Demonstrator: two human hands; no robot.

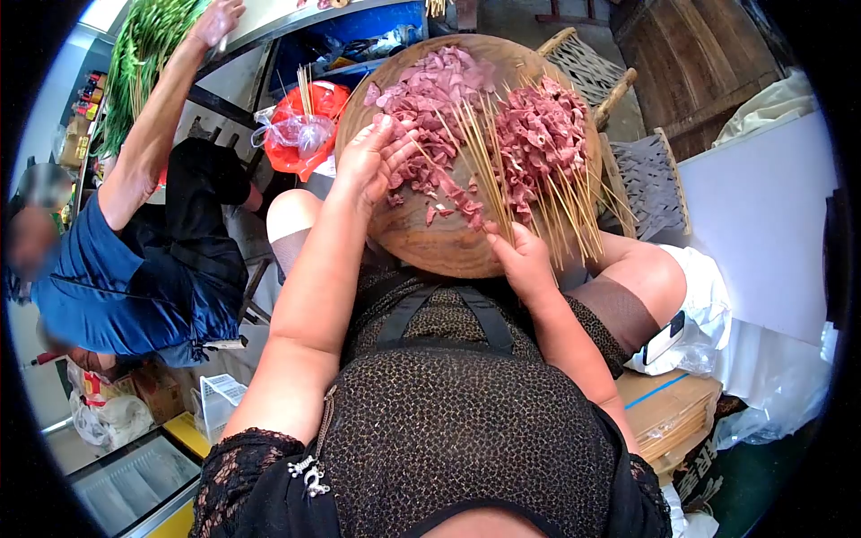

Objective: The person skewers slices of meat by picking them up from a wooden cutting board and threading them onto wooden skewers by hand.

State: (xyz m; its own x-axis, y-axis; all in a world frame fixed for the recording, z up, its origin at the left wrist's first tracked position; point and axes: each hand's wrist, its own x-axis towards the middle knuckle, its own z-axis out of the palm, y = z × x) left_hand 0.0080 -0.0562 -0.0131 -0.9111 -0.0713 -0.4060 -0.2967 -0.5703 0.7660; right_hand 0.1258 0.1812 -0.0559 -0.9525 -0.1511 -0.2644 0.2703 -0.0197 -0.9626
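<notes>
My right hand is closed round the lower ends of a bundle of bamboo skewers at the near edge of a round wooden board. One skewer slants up to the left from this hand and carries small meat pieces. Near its far tip is my left hand, palm turned up and fingers stretched out; contact with the tip is unclear. Sliced reddish meat is heaped on the board's far left. Loaded meat skewers are piled at the right, their bare sticks pointing towards me.
Left of the board, a red plastic bag has sticks standing in it. A blue crate stands behind. Another person sits at the left, one arm stretched towards greens. Woven stools are at the right.
</notes>
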